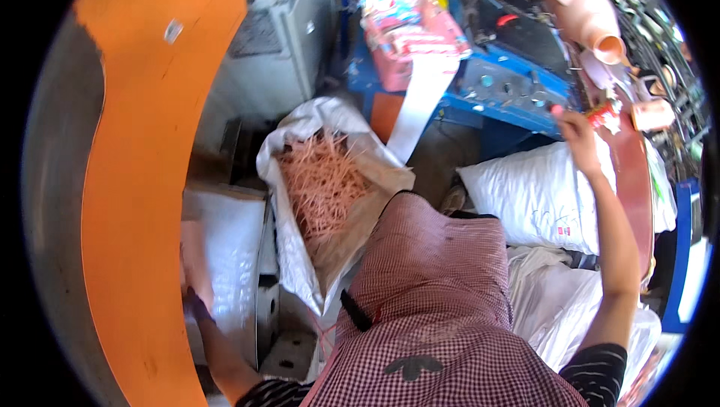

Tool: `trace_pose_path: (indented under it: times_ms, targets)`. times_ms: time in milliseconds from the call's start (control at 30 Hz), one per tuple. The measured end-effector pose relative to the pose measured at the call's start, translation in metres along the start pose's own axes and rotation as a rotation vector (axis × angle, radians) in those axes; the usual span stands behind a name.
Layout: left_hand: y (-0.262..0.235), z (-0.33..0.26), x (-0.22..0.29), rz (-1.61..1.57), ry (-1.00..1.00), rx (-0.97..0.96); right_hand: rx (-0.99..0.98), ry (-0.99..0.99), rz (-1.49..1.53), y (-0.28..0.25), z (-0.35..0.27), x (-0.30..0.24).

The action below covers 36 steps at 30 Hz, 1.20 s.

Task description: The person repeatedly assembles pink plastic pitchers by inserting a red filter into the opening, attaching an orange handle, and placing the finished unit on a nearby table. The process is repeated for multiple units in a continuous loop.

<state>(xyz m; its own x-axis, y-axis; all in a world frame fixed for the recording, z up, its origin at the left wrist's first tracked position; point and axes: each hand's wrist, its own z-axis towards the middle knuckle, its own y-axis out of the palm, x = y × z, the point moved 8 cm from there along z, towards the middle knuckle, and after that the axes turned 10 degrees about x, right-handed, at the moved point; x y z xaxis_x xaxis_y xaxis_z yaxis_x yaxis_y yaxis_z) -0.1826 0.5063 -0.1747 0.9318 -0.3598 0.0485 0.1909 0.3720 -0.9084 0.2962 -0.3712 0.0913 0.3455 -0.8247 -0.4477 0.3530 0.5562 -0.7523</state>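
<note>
My left hand point(193, 261) reaches in at the left, past the edge of a tall orange panel point(142, 182), above a pale, shiny surface point(225, 249). A dark purple band is on its wrist. The panel and blur hide its fingers, so I cannot tell what they hold. My right hand point(579, 135) is stretched out to the right, its loosely bent fingers beside a red round knob point(556, 109) on the blue control panel point(510, 88). Nothing shows in its palm. Between my arms, left of my checked apron point(435, 287), an open white sack point(386, 174) holds thin pink plastic strips point(322, 189).
A pink basket point(390, 69) of packets stands on the blue machine, with a white strip hanging down. Full white sacks point(540, 193) lie under my right arm. Peach plastic parts point(651, 116) and a large hollow one point(592, 24) rest on the right-hand bench. A grey cabinet stands behind.
</note>
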Motion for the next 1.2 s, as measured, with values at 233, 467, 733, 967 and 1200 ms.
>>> trace_pose_path:
  times_ms: [233, 467, 733, 967, 1200]
  targets:
    - [-0.043, -0.020, 0.035, -1.050, -0.181, -0.076, 0.035, -0.562, 0.002, 0.140, 0.045, -0.167]
    - [-0.184, -0.103, 0.196, -1.409, -0.050, -0.569, 0.039, -0.346, 0.050, 0.194, 0.100, -0.147]
    - [-0.241, -0.213, 0.385, -1.475, 0.671, -0.761, 0.114, -0.423, 0.061, 0.184, 0.094, -0.148]
    - [-0.269, -0.253, 0.400, -1.348, 0.774, -0.621, 0.154, -0.638, 0.105, 0.154, 0.034, -0.162]
    - [-0.295, -0.280, 0.399, -1.284, 0.910, -0.511, -0.114, 0.433, 0.765, 0.090, -0.123, -0.053]
